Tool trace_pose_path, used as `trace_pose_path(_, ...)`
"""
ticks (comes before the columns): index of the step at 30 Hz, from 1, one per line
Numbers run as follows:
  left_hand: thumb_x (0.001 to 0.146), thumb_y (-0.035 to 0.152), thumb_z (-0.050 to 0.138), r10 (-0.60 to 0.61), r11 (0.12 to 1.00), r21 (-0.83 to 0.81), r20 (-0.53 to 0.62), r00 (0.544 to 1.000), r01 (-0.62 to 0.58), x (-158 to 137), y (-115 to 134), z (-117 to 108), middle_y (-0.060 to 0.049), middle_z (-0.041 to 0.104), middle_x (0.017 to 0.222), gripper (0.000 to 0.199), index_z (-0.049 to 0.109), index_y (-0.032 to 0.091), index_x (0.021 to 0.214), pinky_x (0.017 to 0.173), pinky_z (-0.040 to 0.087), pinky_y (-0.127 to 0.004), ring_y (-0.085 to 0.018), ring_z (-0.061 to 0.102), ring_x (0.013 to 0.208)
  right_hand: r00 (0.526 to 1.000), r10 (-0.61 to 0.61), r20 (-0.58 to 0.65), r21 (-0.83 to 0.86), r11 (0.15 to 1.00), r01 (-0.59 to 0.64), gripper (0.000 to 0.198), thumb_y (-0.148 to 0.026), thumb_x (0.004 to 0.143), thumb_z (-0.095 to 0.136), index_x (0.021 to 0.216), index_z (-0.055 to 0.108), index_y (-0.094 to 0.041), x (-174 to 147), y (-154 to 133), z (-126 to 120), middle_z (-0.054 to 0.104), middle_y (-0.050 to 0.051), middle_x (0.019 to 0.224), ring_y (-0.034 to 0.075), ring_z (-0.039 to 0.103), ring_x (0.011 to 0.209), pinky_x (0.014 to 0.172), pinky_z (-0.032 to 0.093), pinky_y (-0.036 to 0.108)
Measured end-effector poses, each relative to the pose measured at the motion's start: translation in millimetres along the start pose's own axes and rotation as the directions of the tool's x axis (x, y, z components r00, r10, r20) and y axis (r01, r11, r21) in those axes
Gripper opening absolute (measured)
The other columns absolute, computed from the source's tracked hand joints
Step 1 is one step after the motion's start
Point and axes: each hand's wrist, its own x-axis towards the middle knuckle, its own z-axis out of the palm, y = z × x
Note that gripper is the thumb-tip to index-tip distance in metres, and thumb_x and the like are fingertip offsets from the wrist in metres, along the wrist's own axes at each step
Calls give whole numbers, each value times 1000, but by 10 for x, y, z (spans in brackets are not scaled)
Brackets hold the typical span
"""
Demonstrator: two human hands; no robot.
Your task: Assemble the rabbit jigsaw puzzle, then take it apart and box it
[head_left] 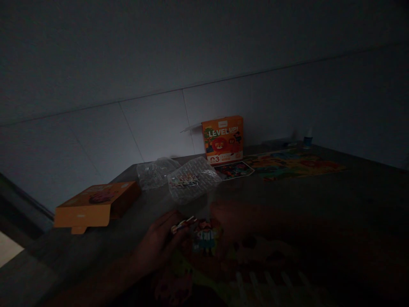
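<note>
Dim light covers the whole head view. My left hand (156,238) is closed around a few puzzle pieces (183,224), seen mostly from their edges, low in the middle. Below and between my hands lies a partly lit jigsaw puzzle (206,238) with a small figure, an animal shape and pale fence-like bars. My right hand (228,217) reaches in from the right over the puzzle's upper edge. It is dark and smeared, so its fingers and anything in them cannot be made out.
An orange "LEVEL UP!" box (223,140) stands near the wall. An opened orange box (96,202) lies at the left. Clear plastic bags (194,179), a picture card (236,170), an assembled puzzle (294,164) and a small bottle (307,140) are farther back on the table.
</note>
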Motion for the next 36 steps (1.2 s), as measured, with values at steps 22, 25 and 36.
trace_pose_path(22,101,36,43,-1,999,-51,191,982,11,67,4,-56,-1,58,78,29,56,18,83,60,44,-21,-14,58,71,998,-29,-61,-149,989,20,33,-43,81,71,93,59,-15,4,-175,153,59,8,97,20,58,85,65,39,28)
trace_pose_path(25,101,34,42,23,1000,-21,178,984,-20,67,-11,-45,-1,59,79,28,56,18,83,62,44,-22,-14,58,73,1000,6,18,-224,975,-2,55,-53,62,81,94,61,-14,1,-93,23,59,8,92,21,58,77,57,38,27)
trace_pose_path(36,101,24,43,324,927,-200,-4,946,-318,36,150,-111,-10,65,93,17,58,17,104,74,54,-30,-20,64,87,974,120,193,-100,990,-102,37,-45,60,82,77,65,-17,-97,-57,-157,61,0,68,15,56,60,50,35,24)
